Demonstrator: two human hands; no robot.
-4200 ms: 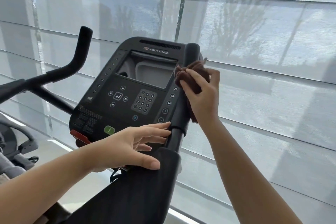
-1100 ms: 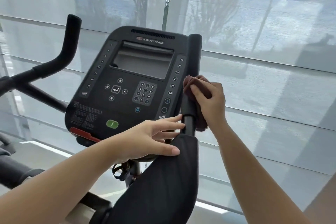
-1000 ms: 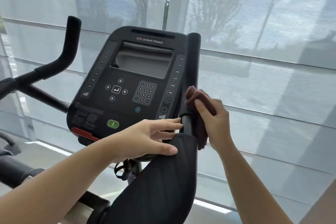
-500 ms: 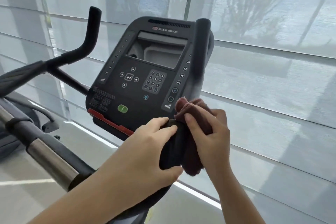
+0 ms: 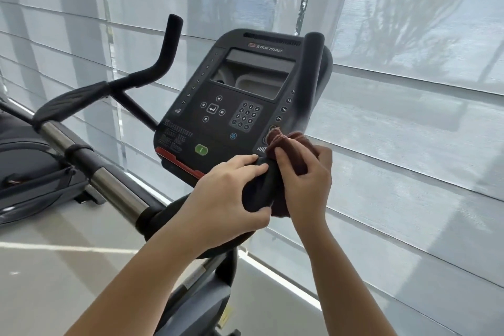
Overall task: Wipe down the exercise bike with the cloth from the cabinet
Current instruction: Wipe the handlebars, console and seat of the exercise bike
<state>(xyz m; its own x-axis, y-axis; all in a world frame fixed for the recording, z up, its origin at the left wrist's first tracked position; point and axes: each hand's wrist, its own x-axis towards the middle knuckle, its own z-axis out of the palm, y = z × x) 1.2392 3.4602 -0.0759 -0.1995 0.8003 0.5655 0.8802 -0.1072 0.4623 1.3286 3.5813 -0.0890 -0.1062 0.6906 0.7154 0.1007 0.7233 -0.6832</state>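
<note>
The exercise bike (image 5: pixel 234 128) fills the centre of the frame. At lower centre, the left grip (image 5: pixel 226 194) clasps its black armrest pad (image 5: pixel 259 188). Just to the right, the right grip (image 5: pixel 308 185) clutches the brown cloth (image 5: pixel 293 150) against that pad.

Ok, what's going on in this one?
A person is wiping down an exercise bike. The right hand grips a reddish-brown cloth pressed against the base of the right handlebar, just below the console. The left hand holds the black padded grip beside the cloth. Neither hand is on the left handlebar.
</note>
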